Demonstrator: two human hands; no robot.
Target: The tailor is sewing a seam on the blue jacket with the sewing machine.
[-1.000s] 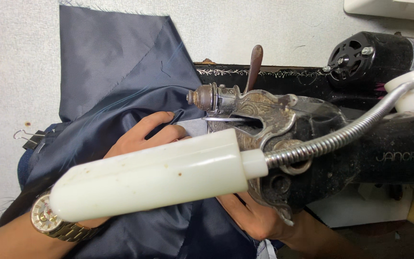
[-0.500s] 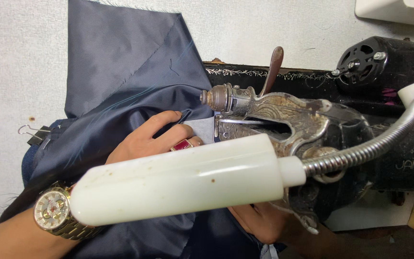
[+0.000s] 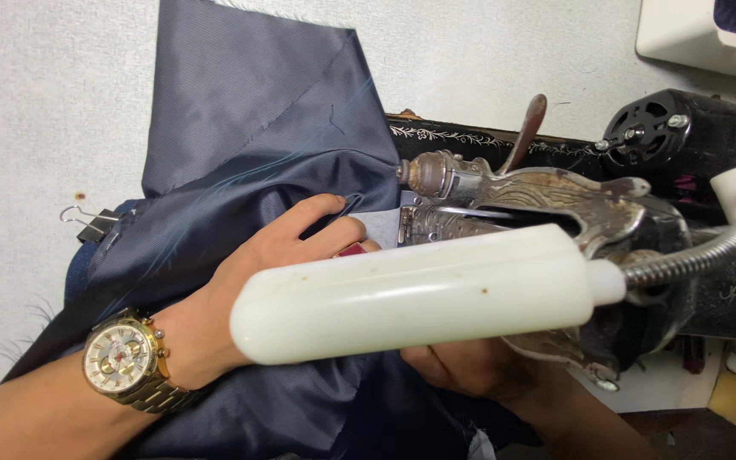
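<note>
The left hand (image 3: 257, 281) lies flat, fingers spread, on navy fabric (image 3: 249, 153), pointing toward two o'clock at the sewing machine (image 3: 521, 200). The right hand (image 3: 470, 370), at five o'clock beneath the white lamp (image 3: 419, 290), is mostly hidden; I cannot tell its grip.

Scene evenly and brightly lit; pale desk (image 3: 36, 102) reads near white, no hard-edged shadows on it. White lamp tube (image 3: 419, 294) fills the foreground, close to the lens and slightly soft; a broad highlight runs along its top. Sheen on the dark blue fabric (image 3: 249, 111) shows fold lines clearly. Gold wristwatch (image 3: 123, 359) sharp, small glints on the case. Area beneath the tube dark (right hand (image 3: 470, 370) in shade). Mild wide-angle stretch toward the corners.
</note>
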